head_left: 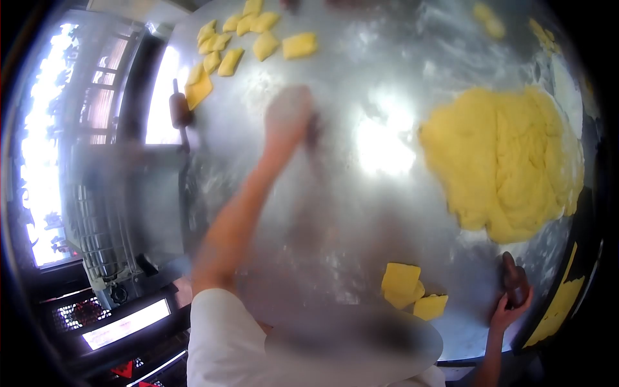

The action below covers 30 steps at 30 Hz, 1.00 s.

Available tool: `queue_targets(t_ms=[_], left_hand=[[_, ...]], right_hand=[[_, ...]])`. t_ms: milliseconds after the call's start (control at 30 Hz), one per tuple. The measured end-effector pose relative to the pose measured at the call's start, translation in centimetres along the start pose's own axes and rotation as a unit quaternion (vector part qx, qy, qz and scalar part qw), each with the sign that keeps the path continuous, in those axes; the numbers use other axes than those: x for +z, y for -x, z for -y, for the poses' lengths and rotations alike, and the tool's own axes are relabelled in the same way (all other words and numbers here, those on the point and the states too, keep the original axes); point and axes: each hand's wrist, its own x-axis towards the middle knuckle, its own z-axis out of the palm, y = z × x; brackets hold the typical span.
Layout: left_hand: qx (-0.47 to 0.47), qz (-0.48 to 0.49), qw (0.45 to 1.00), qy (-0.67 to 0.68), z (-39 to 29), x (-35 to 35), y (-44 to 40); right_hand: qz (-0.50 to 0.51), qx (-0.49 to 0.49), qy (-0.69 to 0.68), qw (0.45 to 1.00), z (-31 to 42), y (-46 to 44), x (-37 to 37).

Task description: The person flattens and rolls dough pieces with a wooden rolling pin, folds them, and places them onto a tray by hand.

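Observation:
My left hand (289, 113) reaches forward over the steel table (335, 226). It is smeared by motion, so its fingers and anything in them cannot be made out. At the lower right, my right hand (511, 311) is wrapped round a dark brown rolling pin (514, 278) near the table edge. Just beyond that pin spreads a large yellow mass of dough (503, 161) with flour round it. Several cut yellow dough pieces (265, 45) lie at the upper left. A few more dough pieces (400, 280) sit close to my body.
Another rolling pin (180, 109) lies at the table's left edge. Left of the table stands a machine (103, 238) with a metal guard. Small dough bits (490, 20) are at the top right, and more yellow dough (558, 309) shows beyond the right edge.

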Motion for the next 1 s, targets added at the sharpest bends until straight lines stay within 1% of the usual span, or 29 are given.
queue_targets(t_ms=[67,100,133,200,267,300,333,400,433,500,533,567,600,667,733,767,800,867,967,1000], left_hand=[[0.091,-0.109,0.985,-0.094,4.5,-1.8,-7.8],[0.093,-0.140,0.977,-0.134,6.5,-2.8,-11.1],[0.073,-0.170,0.967,-0.177,7.2,-3.7,-13.7],[0.045,-0.179,0.946,-0.267,12.1,-5.0,-21.3],[0.029,-0.179,0.934,-0.308,11.0,-4.6,-22.4],[0.030,-0.175,0.936,-0.305,5.7,-4.0,-20.5],[0.032,-0.170,0.937,-0.302,2.3,-3.0,-19.4],[0.098,-0.120,0.947,-0.281,1.5,-0.2,-19.7],[0.129,-0.095,0.950,-0.270,2.1,0.6,-20.1],[0.269,0.035,0.882,-0.385,4.1,0.5,-22.7],[0.284,0.067,0.863,-0.412,7.7,0.8,-25.6],[0.298,0.098,0.842,-0.438,9.5,1.1,-27.0],[0.245,0.099,0.847,-0.462,7.9,1.1,-25.9],[0.137,0.095,0.847,-0.504,2.7,0.3,-21.9],[0.029,0.142,0.920,-0.365,1.1,-1.1,-20.5],[-0.024,0.163,0.943,-0.290,0.4,-1.7,-19.8],[-0.052,0.135,0.976,-0.161,1.0,-1.8,-19.0],[0.092,0.122,0.971,-0.184,3.6,-1.3,-17.9],[0.135,0.004,0.987,-0.093,1.2,1.0,-10.9],[0.178,-0.016,0.982,-0.057,1.6,1.4,-9.2]], right_hand=[[0.003,-0.006,0.000,1.000,0.0,0.0,-0.2],[0.005,-0.002,0.002,1.000,-0.1,0.1,-0.2],[0.006,0.002,0.004,1.000,-0.3,0.1,-0.2],[0.004,0.004,0.012,1.000,-0.5,0.4,-0.2],[-0.001,-0.003,0.022,1.000,-1.0,0.6,-0.2],[-0.004,-0.012,0.024,1.000,-1.2,0.6,-0.2],[-0.009,-0.020,0.026,0.999,-1.4,0.5,-0.2],[-0.011,-0.020,0.028,0.999,-1.6,1.0,-0.3],[-0.008,-0.013,0.026,1.000,-1.7,1.1,-0.3],[-0.008,-0.014,0.029,0.999,-1.8,1.0,-0.2],[-0.008,-0.020,0.034,0.999,-1.6,0.9,-0.2],[-0.007,-0.026,0.039,0.999,-1.5,0.9,-0.3],[-0.005,-0.024,0.041,0.999,-1.5,1.0,-0.4],[-0.004,-0.024,0.045,0.999,-1.4,0.8,-0.3],[-0.010,-0.018,0.037,0.999,-1.4,0.8,-0.2],[-0.015,-0.016,0.032,0.999,-1.3,0.8,0.0],[-0.011,-0.008,0.034,0.999,-1.4,0.9,0.0],[-0.004,0.005,0.038,0.999,-1.4,0.7,0.1],[-0.015,0.002,0.057,0.998,-1.4,0.7,0.4],[-0.010,0.005,0.057,0.998,-1.4,0.7,0.5]])
